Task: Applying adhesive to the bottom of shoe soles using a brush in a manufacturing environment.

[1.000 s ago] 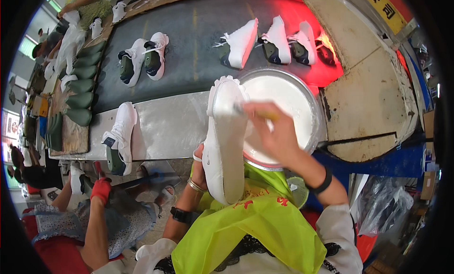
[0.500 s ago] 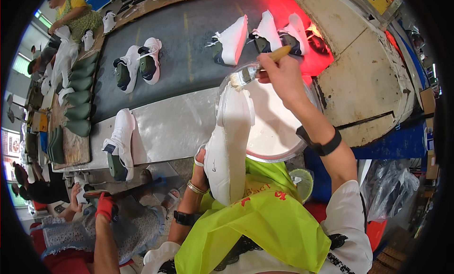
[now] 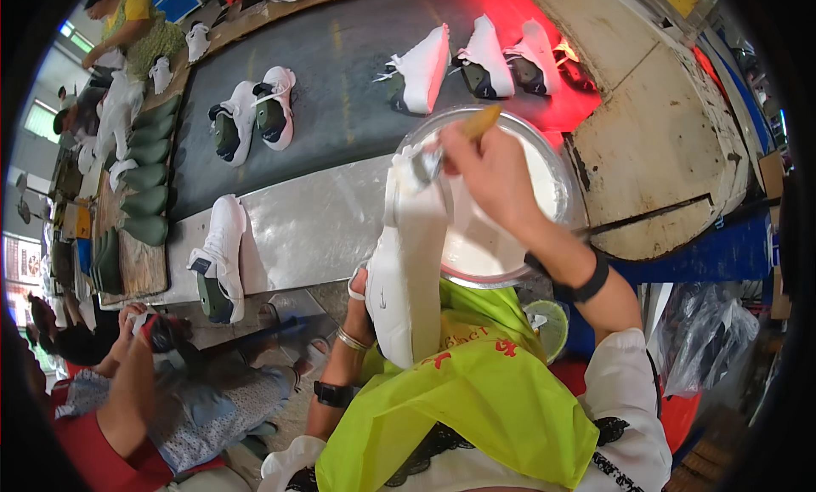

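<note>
Your right hand (image 3: 491,173) angles up-left near the frame's centre, fingers pinching a paintbrush (image 3: 481,121) against the upturned white sneaker (image 3: 408,288) there; your left hand (image 3: 358,313) grips its left side, fingertips hidden.

The person near me wears a white top (image 3: 625,381) with short, loose sleeves, edged in black lace (image 3: 435,437) across the front. Over it hangs a shiny yellow-green apron (image 3: 463,394) with red lettering (image 3: 506,347). Pale bangles (image 3: 350,339) and a black, watch-like band (image 3: 334,395) circle the left arm; a plain black wristband (image 3: 588,284) circles the right.
</note>
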### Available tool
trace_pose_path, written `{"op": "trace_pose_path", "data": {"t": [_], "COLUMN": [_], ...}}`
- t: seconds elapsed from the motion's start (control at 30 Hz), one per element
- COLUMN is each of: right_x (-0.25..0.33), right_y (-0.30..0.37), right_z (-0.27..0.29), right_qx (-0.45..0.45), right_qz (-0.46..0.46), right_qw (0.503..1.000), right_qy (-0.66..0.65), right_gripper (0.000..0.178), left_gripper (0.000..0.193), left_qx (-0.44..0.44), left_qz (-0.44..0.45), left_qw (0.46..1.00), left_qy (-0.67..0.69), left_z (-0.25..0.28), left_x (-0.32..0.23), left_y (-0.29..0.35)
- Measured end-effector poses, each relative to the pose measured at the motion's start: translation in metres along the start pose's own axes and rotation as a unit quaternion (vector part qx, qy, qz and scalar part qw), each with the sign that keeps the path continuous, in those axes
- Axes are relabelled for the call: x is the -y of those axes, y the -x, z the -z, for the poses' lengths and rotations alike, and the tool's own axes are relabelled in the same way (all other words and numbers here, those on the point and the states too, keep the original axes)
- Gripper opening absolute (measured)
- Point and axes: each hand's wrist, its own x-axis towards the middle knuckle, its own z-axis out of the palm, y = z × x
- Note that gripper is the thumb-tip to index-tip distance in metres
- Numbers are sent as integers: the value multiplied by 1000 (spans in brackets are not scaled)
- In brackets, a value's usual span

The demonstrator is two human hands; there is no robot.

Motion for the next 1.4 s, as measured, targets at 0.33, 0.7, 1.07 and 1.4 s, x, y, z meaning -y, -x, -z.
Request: {"op": "trace_pose_path", "data": {"t": [0.33, 0.7, 1.07, 1.4], "right_x": [-6, -37, -46, -43], "right_y": [-35, 27, 42, 41], "right_z": [12, 9, 17, 5], "right_qx": [47, 21, 91, 50], "right_qz": [36, -23, -28, -51], "right_qw": [997, 999, 994, 992], "right_qy": [-38, -30, -46, -100], "right_gripper": [31, 28, 24, 29], "left_gripper": [72, 50, 46, 48], "left_qx": [-15, -71, -112, -34], "left_qz": [21, -71, -48, -153], "left_qw": [1000, 995, 978, 972], "left_qy": [11, 1, 171, 173], "left_z": [7, 29, 14, 21], "left_x": [-3, -6, -9, 0], "left_y": [-2, -1, 6, 0]}}
